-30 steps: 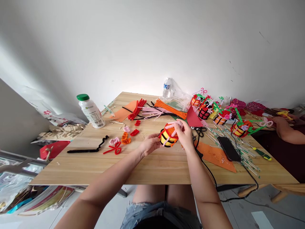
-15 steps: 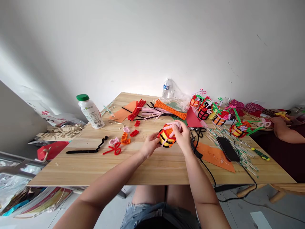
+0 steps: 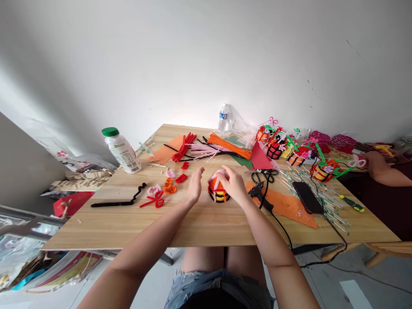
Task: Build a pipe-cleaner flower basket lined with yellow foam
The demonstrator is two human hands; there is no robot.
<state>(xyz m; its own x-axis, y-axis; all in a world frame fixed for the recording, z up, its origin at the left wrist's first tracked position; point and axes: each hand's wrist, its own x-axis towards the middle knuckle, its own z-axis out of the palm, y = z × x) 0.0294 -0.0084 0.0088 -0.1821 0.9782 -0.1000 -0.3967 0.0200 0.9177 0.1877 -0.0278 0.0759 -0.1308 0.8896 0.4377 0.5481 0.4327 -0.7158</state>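
A small basket (image 3: 217, 192) woven of orange, yellow and black pipe cleaners stands on the wooden table (image 3: 206, 223) in front of me. My right hand (image 3: 232, 183) rests on its right side, fingers curled over the pink pipe-cleaner handle. My left hand (image 3: 195, 185) is just left of the basket, fingers stretched and apart, holding nothing. A black glue gun (image 3: 258, 192) lies right of my right hand.
Bundles of orange, red and pink pipe cleaners (image 3: 209, 148) lie further back. A white bottle with a green cap (image 3: 120, 150) stands at the left, a water bottle (image 3: 224, 117) at the back. Finished baskets (image 3: 289, 150), a phone (image 3: 307, 197) and another person's arm (image 3: 384, 171) are on the right.
The basket, held up in both hands before, now stands on the table, closer to me. My left hand has let go and opened beside it.
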